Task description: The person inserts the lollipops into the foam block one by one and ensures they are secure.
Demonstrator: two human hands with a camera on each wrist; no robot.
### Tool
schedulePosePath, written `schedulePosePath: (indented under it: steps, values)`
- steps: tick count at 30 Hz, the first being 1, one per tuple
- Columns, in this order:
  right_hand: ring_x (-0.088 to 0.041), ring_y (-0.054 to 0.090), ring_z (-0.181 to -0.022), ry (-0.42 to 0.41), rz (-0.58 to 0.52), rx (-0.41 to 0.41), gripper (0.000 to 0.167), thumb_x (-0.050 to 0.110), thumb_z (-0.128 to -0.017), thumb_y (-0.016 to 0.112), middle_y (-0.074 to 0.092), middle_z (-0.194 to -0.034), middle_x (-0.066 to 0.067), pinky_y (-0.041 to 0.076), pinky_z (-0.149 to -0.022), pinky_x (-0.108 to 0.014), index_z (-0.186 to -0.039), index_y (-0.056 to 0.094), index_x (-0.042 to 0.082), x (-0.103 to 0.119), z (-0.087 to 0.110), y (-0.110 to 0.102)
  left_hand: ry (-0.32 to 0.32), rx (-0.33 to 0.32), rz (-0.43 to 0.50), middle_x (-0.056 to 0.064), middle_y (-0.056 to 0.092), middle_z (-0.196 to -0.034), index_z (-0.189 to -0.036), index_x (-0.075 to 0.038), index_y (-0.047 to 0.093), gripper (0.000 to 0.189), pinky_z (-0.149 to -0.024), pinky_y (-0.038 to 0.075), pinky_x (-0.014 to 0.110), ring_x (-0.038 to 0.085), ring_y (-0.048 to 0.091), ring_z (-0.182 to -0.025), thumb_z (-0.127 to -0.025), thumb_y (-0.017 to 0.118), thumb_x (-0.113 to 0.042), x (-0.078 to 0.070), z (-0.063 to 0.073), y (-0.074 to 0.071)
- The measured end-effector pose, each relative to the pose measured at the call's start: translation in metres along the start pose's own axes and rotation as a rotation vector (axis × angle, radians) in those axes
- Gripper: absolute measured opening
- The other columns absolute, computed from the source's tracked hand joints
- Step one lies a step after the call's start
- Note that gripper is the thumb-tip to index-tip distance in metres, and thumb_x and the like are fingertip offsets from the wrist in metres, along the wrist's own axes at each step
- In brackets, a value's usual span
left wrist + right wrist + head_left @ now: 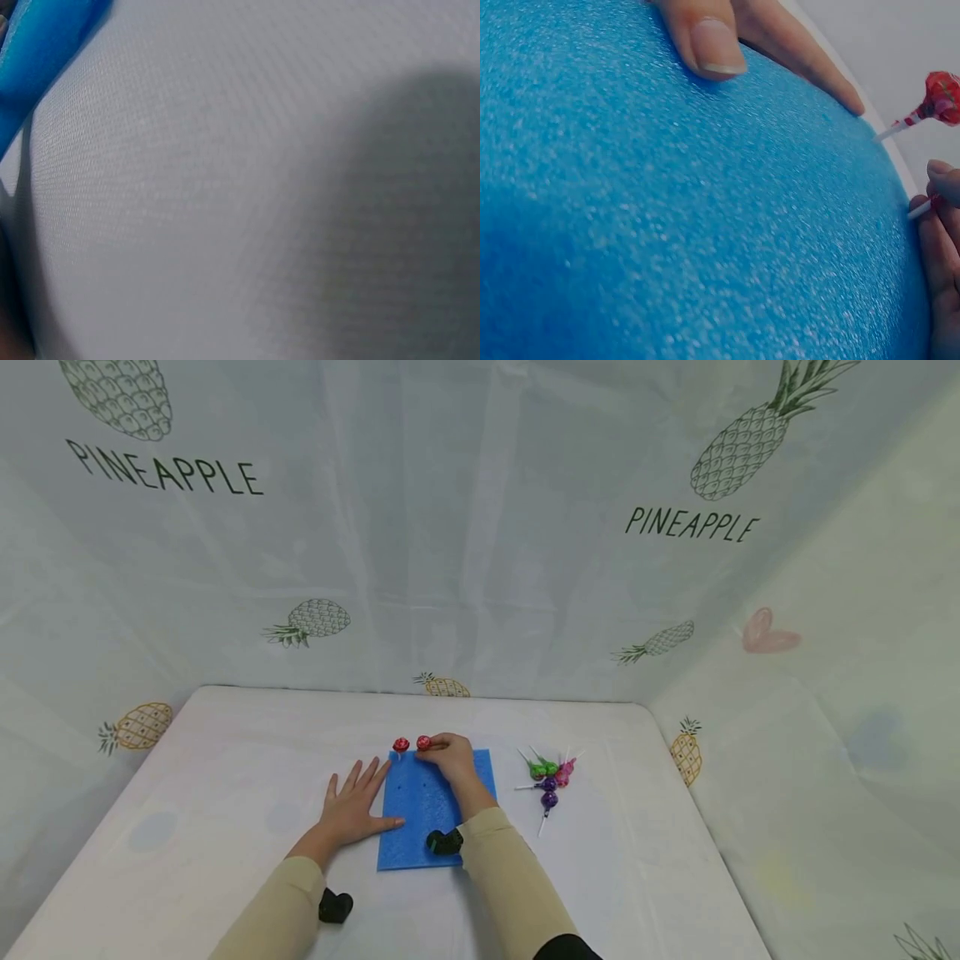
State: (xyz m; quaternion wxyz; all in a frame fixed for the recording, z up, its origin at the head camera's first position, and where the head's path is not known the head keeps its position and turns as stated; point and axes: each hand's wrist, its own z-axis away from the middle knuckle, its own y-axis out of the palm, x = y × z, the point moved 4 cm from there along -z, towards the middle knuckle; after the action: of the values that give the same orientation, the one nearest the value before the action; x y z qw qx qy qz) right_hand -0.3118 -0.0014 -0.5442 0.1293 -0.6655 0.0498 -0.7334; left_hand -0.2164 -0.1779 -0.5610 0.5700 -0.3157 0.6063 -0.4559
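A blue foam board point(420, 810) lies on the white table. My left hand point(348, 814) rests at its left side with fingers spread, the thumb pressing on the board's surface. At the far edge, my right hand point(453, 762) pinches a red-wrapped lollipop point(423, 742); in the right wrist view its white stick point(920, 211) meets the foam between the fingertips. Just left of it, a second red lollipop point(401, 745) stands by its stick in the board near the far left corner. The left wrist view catches only a corner of the board point(45, 52) and the tabletop.
Right of the board lies a loose group of lollipops: green point(543, 769), pink point(564, 772) and purple point(550, 798), sticks pointing various ways. Black wrist pieces point(335, 907) sit at both sleeves. A pineapple-print curtain point(450, 543) hangs behind the table.
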Motion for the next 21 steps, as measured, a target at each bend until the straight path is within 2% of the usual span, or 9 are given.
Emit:
schedulePosePath:
  steps: [7, 18, 21]
  values:
    - [-0.011, 0.065, -0.069, -0.011, 0.036, 0.008, 0.018, 0.007, -0.076, 0.084, 0.07, -0.078, -0.002, 0.056, -0.069, -0.03, -0.088, 0.07, 0.003, -0.0015, -0.0041, 0.0034, -0.001, 0.003, 0.0, 0.02, 0.019, -0.159, -0.156, -0.01, 0.023, 0.11, -0.107, -0.001, 0.071, 0.046, 0.008, -0.145, -0.075, 0.067, -0.071, -0.0024, 0.0009, -0.0026]
    - [-0.011, 0.064, -0.076, -0.035, 0.007, 0.043, 0.03, 0.008, -0.076, 0.084, 0.07, -0.088, -0.001, 0.055, -0.07, -0.029, -0.103, 0.07, 0.004, -0.003, -0.002, 0.0039, -0.008, 0.023, 0.005, 0.02, 0.017, -0.159, -0.156, -0.011, 0.022, 0.11, -0.107, -0.003, 0.071, 0.046, 0.005, -0.145, -0.076, 0.065, -0.072, -0.0034, 0.0009, -0.0029]
    - [-0.013, 0.067, -0.081, -0.04, -0.024, 0.061, 0.035, 0.005, -0.076, 0.083, 0.071, -0.095, -0.003, 0.056, -0.074, -0.031, -0.109, 0.07, 0.004, -0.0028, -0.0013, 0.004, -0.008, 0.021, 0.016, 0.02, 0.018, -0.159, -0.156, -0.011, 0.022, 0.11, -0.107, -0.003, 0.071, 0.046, 0.006, -0.145, -0.076, 0.066, -0.071, -0.0032, 0.0011, -0.0031]
